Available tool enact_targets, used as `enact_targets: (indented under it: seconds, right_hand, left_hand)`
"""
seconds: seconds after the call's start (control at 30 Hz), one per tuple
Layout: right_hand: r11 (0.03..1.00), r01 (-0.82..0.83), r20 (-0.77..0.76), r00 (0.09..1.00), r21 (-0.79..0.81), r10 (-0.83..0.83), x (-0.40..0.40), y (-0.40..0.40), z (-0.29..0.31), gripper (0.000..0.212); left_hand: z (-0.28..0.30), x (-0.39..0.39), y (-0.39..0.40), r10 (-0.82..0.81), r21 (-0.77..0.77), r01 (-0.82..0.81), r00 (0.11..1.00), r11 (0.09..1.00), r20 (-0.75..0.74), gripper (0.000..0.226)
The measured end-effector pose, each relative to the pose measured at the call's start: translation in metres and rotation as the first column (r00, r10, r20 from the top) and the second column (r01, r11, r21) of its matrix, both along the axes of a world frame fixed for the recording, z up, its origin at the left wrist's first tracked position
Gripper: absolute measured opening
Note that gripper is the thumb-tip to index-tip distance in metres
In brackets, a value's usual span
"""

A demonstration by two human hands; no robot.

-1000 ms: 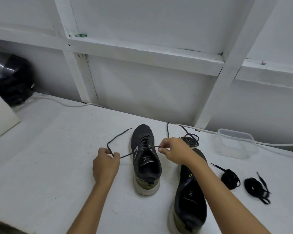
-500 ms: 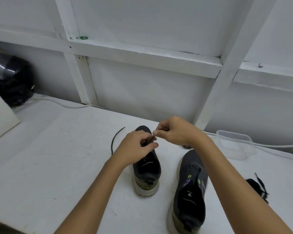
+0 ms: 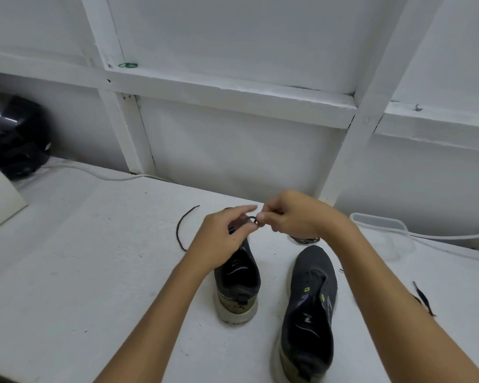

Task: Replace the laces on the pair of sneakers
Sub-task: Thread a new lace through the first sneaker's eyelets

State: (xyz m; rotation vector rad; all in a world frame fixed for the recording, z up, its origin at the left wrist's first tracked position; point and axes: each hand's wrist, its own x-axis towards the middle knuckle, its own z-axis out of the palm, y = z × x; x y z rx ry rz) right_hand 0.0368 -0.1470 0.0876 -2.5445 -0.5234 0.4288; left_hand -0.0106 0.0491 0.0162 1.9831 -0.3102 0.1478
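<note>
Fingers [image 3: 263, 217] of the right hand [image 3: 293, 217] are curled tight, thumb and forefinger pinching a small black loop of lace [image 3: 253, 220] right above the front of the left sneaker [image 3: 237, 275]. Left hand [image 3: 223, 241] comes in from the other side, its forefinger stretched out over that same loop and the other fingertips curled in against the lace, so both hands meet at 1 spot, almost touching. That loop sits between the 2 sets of fingertips, off the shoe and just over its toe end, which the left hand mostly hides. From under that hand a free tail of the lace [image 3: 183, 230] curves out to the left and lies flat on the white counter [image 3: 80, 272]. Heel of the left sneaker points back at the camera. Just to its right stands the second sneaker [image 3: 311, 308], nearer the camera, eyelets bare, tongue open. Beyond it, under the right wrist, a bundle of dark lace [image 3: 304, 239] rests on the counter. Far right, another black lace [image 3: 423, 298] peeks out beside the right forearm.
</note>
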Motion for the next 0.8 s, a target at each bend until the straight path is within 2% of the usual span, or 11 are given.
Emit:
enact_targets:
  seconds: [0.07,0.17,0.27,0.37,0.5,0.57,0.6,0.67,0.7,0.8]
  right_hand:
    - [1.0,0.005,0.004,1.0,0.006,-0.005,0.001,0.003,0.001,0.022]
    - [1.0,0.03,-0.006,1.0,0.004,-0.03,0.003,-0.006,-0.001,0.024]
    - [0.997,0.063,-0.022,0.998,-0.04,-0.064,0.002,-0.017,-0.007,0.027]
    - [0.993,0.1,-0.068,0.992,-0.062,-0.105,-0.001,-0.02,-0.016,0.028]
    - [0.988,0.155,-0.105,0.982,0.0,-0.154,-0.009,-0.011,-0.033,0.025]
    - [0.97,0.231,-0.155,0.964,0.073,-0.218,-0.012,-0.006,-0.044,0.021]
    - [0.952,0.285,-0.181,0.948,0.116,-0.262,-0.014,-0.005,-0.05,0.018]
    - [0.897,0.402,-0.197,0.909,0.181,-0.368,-0.017,-0.002,-0.061,0.013]
    - [0.859,0.464,-0.218,0.881,0.216,-0.421,-0.019,-0.001,-0.066,0.013]
    - [0.688,0.639,-0.406,0.762,0.344,-0.504,-0.026,0.006,-0.077,0.011]
  left_hand:
    - [0.004,0.003,0.001,0.041,0.061,-0.046,0.996,0.997,0.086,0.013]
    - [0.0,0.003,0.014,0.206,0.115,-0.229,0.961,0.967,0.183,0.011]
    - [-0.008,0.005,0.036,0.513,0.034,-0.517,0.855,0.855,0.082,0.017]
    - [-0.015,0.007,0.052,0.647,0.029,-0.647,0.76,0.762,-0.053,0.017]
    - [-0.03,0.005,0.057,0.665,0.115,-0.655,0.736,0.747,-0.128,0.012]
    - [-0.033,0.003,0.054,0.645,0.219,-0.611,0.75,0.76,-0.146,0.012]
    - [-0.035,0.002,0.052,0.628,0.287,-0.575,0.765,0.766,-0.144,0.02]
    - [-0.035,-0.001,0.044,0.6,0.381,-0.524,0.793,0.762,-0.107,0.035]
    - [-0.033,-0.003,0.039,0.582,0.393,-0.514,0.811,0.762,-0.068,0.034]
    - [-0.028,-0.006,0.023,0.403,0.399,-0.377,0.915,0.836,0.019,0.013]
